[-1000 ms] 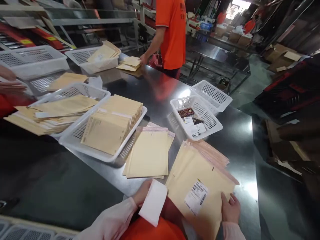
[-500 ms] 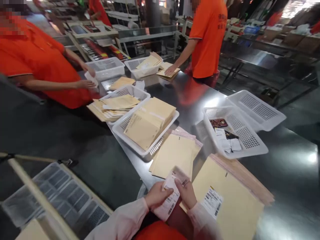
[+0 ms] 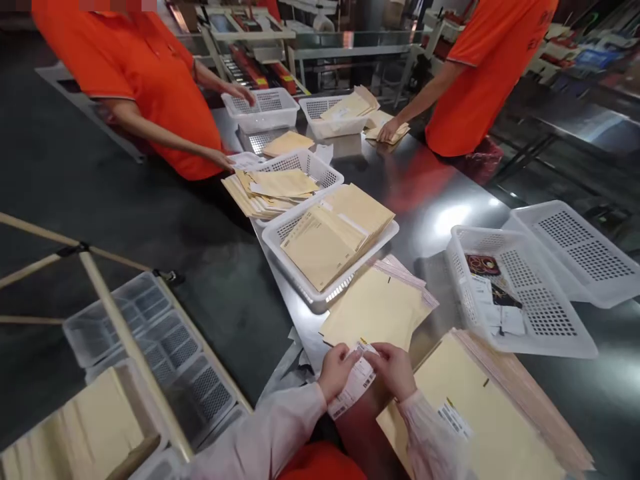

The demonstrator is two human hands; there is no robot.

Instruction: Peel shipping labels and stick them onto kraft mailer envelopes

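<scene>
A white printed shipping label with barcodes is held in front of my body. My left hand grips its left side, thumb on top. At its upper right, my right hand pinches the edge with bent fingers. Just beyond my hands lies a stack of tan padded envelopes. To the right, beside my right sleeve, is another stack of larger envelopes, and a white label lies on its top one.
White baskets hold envelopes ahead and dark phone cases with papers at right. Two people in orange shirts stand at the steel table, their hands near baskets and envelopes. A cart with clear bins stands on the left.
My view has turned left, so the scene sits further right. My right hand has shifted to the label's top edge. The left co-worker's hands have moved apart, one to a basket.
</scene>
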